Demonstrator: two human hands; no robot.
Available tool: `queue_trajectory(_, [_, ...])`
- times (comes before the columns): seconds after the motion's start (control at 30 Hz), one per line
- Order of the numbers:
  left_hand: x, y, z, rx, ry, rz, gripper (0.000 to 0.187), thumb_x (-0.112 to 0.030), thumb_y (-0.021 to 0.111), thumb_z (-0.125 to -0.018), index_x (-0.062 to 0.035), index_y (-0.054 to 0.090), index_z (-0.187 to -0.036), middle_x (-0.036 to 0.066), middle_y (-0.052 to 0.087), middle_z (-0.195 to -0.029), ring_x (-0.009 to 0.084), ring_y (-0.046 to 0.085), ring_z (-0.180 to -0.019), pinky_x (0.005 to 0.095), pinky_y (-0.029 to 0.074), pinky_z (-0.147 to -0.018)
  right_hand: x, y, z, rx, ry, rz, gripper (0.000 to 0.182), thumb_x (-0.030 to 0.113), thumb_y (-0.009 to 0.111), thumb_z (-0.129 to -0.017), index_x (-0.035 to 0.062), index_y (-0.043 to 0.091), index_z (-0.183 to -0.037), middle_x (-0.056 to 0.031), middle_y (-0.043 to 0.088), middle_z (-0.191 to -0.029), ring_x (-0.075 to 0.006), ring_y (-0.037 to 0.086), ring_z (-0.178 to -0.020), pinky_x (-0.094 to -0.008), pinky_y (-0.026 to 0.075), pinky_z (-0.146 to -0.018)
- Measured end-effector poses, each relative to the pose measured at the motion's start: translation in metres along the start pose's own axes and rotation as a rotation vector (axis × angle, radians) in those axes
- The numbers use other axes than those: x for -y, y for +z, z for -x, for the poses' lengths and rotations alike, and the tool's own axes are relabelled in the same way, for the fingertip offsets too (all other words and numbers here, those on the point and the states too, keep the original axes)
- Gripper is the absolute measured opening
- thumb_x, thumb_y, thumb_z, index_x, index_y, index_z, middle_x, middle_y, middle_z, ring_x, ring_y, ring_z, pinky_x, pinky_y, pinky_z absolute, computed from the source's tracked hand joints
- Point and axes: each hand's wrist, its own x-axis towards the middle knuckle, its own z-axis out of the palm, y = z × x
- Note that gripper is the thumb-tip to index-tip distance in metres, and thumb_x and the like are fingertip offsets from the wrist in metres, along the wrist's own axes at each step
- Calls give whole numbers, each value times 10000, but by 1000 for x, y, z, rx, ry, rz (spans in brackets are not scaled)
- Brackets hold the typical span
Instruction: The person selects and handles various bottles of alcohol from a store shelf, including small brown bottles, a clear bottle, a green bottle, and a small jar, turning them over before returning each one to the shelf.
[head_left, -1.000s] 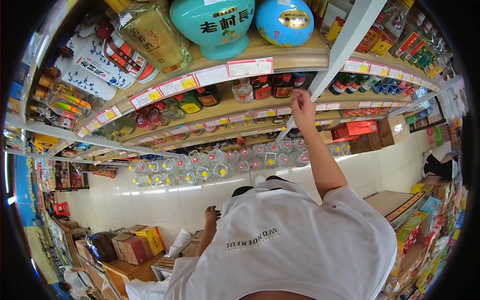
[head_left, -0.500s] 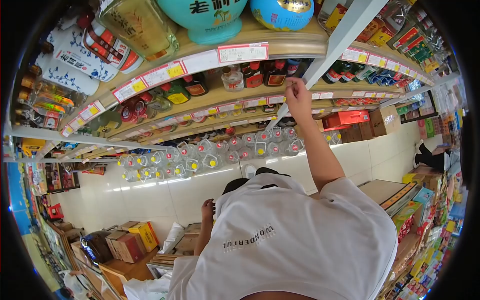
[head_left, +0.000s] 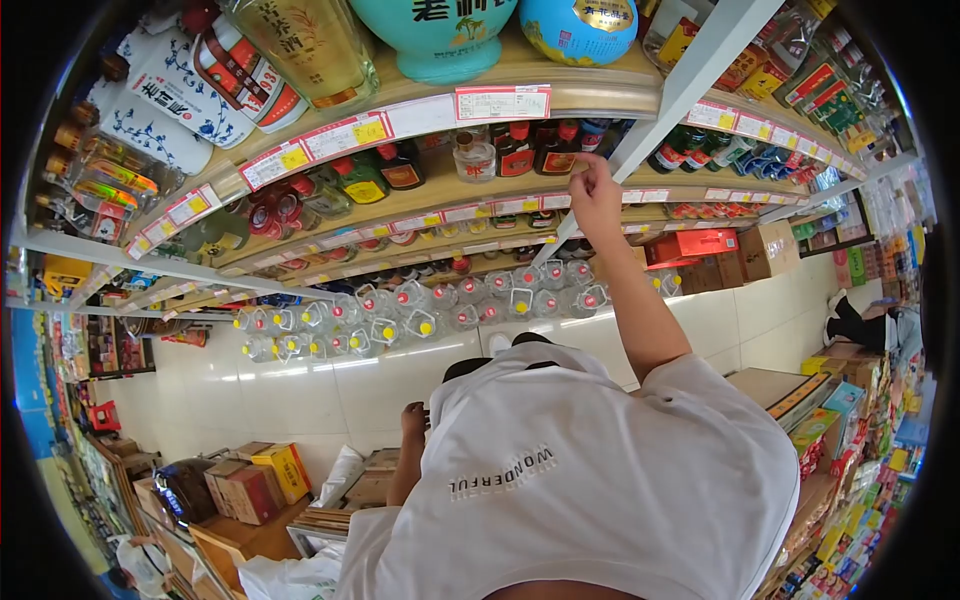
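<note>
My right hand is raised at the middle shelf, its fingers curled and the index finger bent toward a dark bottle with a red cap. That fingertip overlaps the bottle's lower edge in this view; nothing shows in the hand. Beside that bottle stand a similar red-labelled bottle and a small clear bottle. My left hand hangs low at my side, over the floor. It is dark and small, its fingers partly hidden, so I cannot tell whether it holds anything.
A white shelf post rises just right of my right hand. Large decorated bottles, including a turquoise one, fill the upper shelf. Clear plastic jugs line the floor below. Cartons are stacked behind me, and another person's legs show at far right.
The shelves have shifted slightly right and down in view. My right index finger has lowered a little and points more to the left; my left hand stays at my side.
</note>
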Motion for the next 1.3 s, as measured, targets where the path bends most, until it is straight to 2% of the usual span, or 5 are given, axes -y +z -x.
queue_trajectory(0.17, [-27, 9, 18, -92, 96, -19, 273, -192, 530, -879, -79, 638, -1103, 115, 678, -841, 197, 636, -685, 339, 508, -568, 20, -3, -25, 8, 1, 89, 266, 87, 585, -884, 11, 537, -1134, -41, 539, -594, -86, 472, -506, -266, 395, -492])
queue_trajectory(0.27, [-13, 18, 6, -178, 115, -47, 267, -224, 589, -853, -31, 705, -997, 144, 705, -933, 230, 669, -857, 328, 510, -779, 15, 2, -38, -4, -18, 112, 294, 118, 614, -873, 0, 535, -1131, -73, 571, -609, -126, 531, -514, -291, 426, -507])
queue_trajectory(0.47, [57, 28, -53, -243, 358, -155, 248, -148, 536, -833, -52, 693, -999, 118, 681, -784, 189, 654, -680, 332, 518, -599, 20, 4, -50, -13, 13, 226, 386, 172, 645, -807, 14, 523, -1138, -146, 631, -667, -328, 639, -635, -420, 499, -613])
queue_trajectory(0.63, [-4, 12, 5, -164, 57, 97, 242, -115, 489, -883, -42, 613, -1077, 134, 670, -790, 210, 654, -648, 322, 493, -507, 20, 5, -66, 82, -61, 329, 378, 265, 664, -794, 43, 568, -1085, -161, 656, -734, -377, 640, -710, -445, 508, -663])
queue_trajectory(1.3, [-17, 22, 6, -180, 149, 329, 217, -125, 460, -924, -33, 581, -1079, 129, 664, -811, 196, 643, -667, 298, 498, -534, 5, 13, -67, 51, -121, 516, 266, 240, 675, -767, 5, 652, -888, -197, 665, -795, -366, 648, -772, -420, 510, -713])
